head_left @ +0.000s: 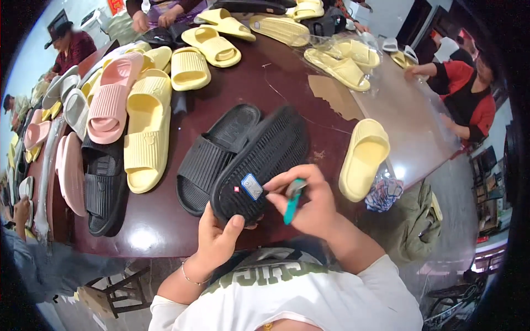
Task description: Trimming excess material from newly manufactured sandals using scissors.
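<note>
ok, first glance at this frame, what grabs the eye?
Front and centre, the left hand props a black slide sandal sole-up, a small sticker on its heel, while the right hand holds a teal-handled tool beside it. A matching black sandal lies just left on the dark red table; yellow and pink sandals crowd the left side.

Left hand (218, 240) holds upturned black slipper (262, 160); right hand (306, 201) grips teal tool (291, 201).
</note>
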